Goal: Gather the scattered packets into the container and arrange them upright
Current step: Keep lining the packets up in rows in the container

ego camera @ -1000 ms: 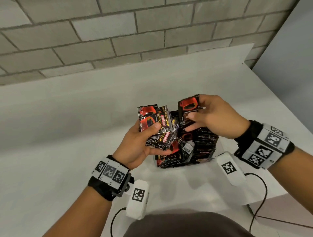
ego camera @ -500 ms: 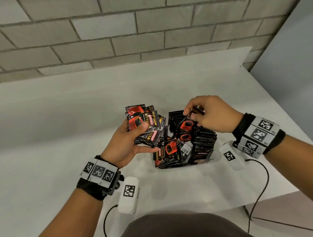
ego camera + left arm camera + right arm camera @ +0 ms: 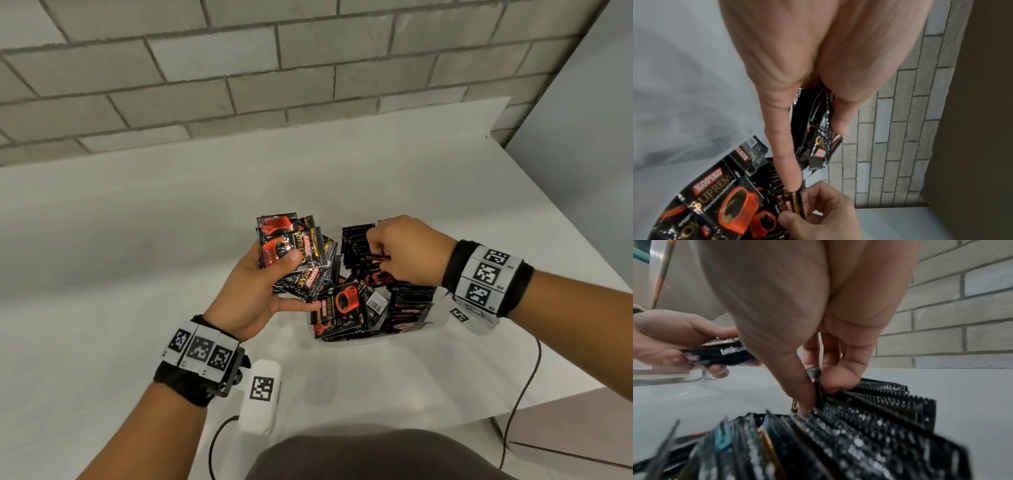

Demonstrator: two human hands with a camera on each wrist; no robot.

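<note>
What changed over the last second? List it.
The right hand carried its single packet down from above the container and now pinches it among the upright rows. The left hand holds its stack of packets as before.

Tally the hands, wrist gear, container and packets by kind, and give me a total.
Hands: 2, left hand, right hand
Marker wristbands: 2
White tagged units: 2
Container: 1
Packets: too many and overlapping to count
Total: 7, packets left out
</note>
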